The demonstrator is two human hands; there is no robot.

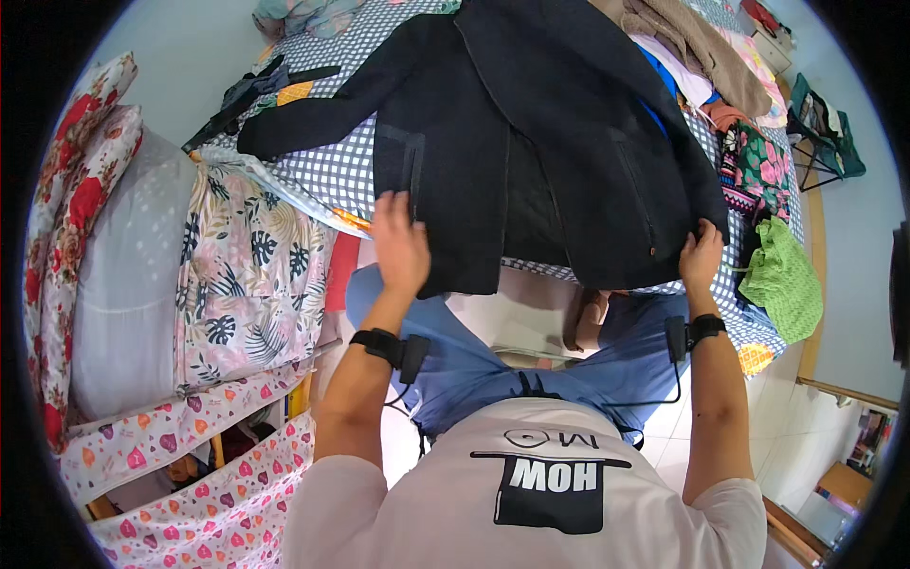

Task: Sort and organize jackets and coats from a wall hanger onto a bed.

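A black zip jacket (455,178) lies spread over a bed with a checkered sheet (313,171), its front partly parted and its hem towards me. One sleeve reaches out to the left; the other runs down along the right side. My left hand (401,245) rests at the jacket's lower left edge, below a pocket, fingers extended and slightly blurred. My right hand (701,254) is at the lower right, its fingers on the sleeve end beside the hem. Whether either hand pinches the cloth is hard to tell.
Brown clothing (711,64), a folded floral garment (764,167) and a green textured garment (782,284) lie along the bed's right side. Dark straps (242,96) lie at the upper left. A leaf-print cloth (249,284) covers something left of me. A folding chair (828,135) stands far right.
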